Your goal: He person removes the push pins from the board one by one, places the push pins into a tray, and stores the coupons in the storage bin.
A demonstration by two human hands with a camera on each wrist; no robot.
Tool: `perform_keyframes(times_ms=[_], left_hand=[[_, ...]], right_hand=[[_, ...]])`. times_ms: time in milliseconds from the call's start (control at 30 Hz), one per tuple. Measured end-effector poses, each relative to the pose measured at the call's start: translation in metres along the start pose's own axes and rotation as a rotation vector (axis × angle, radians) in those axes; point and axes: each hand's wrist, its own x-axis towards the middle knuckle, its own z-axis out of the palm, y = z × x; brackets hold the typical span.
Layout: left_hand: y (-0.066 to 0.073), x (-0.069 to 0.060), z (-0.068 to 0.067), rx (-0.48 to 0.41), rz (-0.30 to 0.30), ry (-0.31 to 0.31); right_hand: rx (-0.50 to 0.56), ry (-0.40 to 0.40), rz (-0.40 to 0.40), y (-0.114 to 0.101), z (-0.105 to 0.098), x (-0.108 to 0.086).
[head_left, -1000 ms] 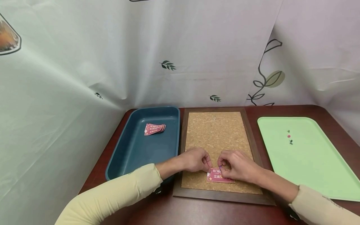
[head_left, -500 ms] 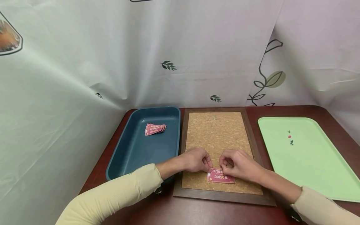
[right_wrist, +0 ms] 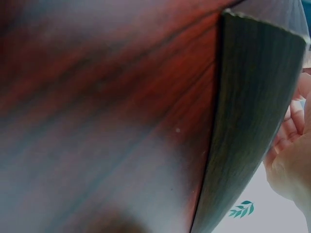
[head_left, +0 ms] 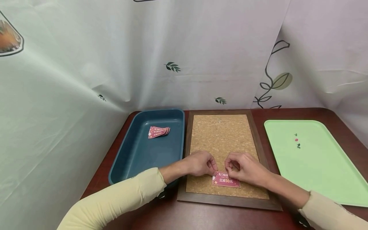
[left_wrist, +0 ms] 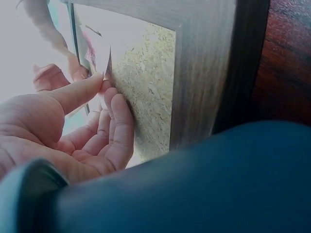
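Note:
A pink coupon (head_left: pixel 226 182) lies on the lower part of the cork board (head_left: pixel 221 143). My left hand (head_left: pixel 200 163) pinches its upper left corner between thumb and forefinger. In the left wrist view, the left hand (left_wrist: pixel 82 121) holds the lifted edge of the coupon (left_wrist: pixel 103 56). My right hand (head_left: pixel 244 166) is at the coupon's upper right, with thumb and forefinger curled together. The small purple pushpin seen there a second ago is now hidden by the fingers. Only part of the right hand (right_wrist: pixel 294 145) shows in the right wrist view.
A blue tray (head_left: pixel 146 156) at left holds several stacked coupons (head_left: pixel 158 132). The green tray (head_left: pixel 316 166) at right bears a pink pushpin (head_left: pixel 296 140) and small dark green pieces. A clear pin (head_left: pixel 219 121) sits near the board's top. Printed cloth walls surround the table.
My right hand has shifted slightly right, showing more of the coupon's print. The purple spot at its fingertips has gone out of sight. My left hand keeps its place.

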Motion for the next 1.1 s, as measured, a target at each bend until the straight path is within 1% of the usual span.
perform_keyframes(times_ms=[233, 400, 533, 633, 767, 933, 1100], left_hand=[[0.002, -0.002, -0.003, -0.036, 0.006, 0.017], [0.005, -0.007, -0.009, -0.043, 0.008, 0.03], [0.008, -0.012, -0.02, -0.025, 0.012, 0.047], [0.007, -0.016, -0.03, -0.001, 0.044, 0.078], [0.005, -0.021, -0.041, 0.028, 0.081, 0.133], [0.004, -0.028, -0.051, 0.038, 0.067, 0.169], [0.002, -0.034, -0.062, 0.021, 0.065, 0.193]], right_hand=[[-0.023, 0.019, -0.027, -0.002, -0.004, 0.0], [-0.029, 0.033, -0.03, -0.004, -0.011, 0.0], [-0.02, 0.026, 0.001, -0.005, -0.017, 0.0], [-0.013, 0.028, 0.02, -0.005, -0.021, 0.0], [-0.014, 0.058, 0.005, -0.003, -0.024, -0.001], [-0.012, 0.086, -0.019, -0.001, -0.028, -0.003], [-0.02, 0.103, -0.024, -0.002, -0.033, -0.004]])
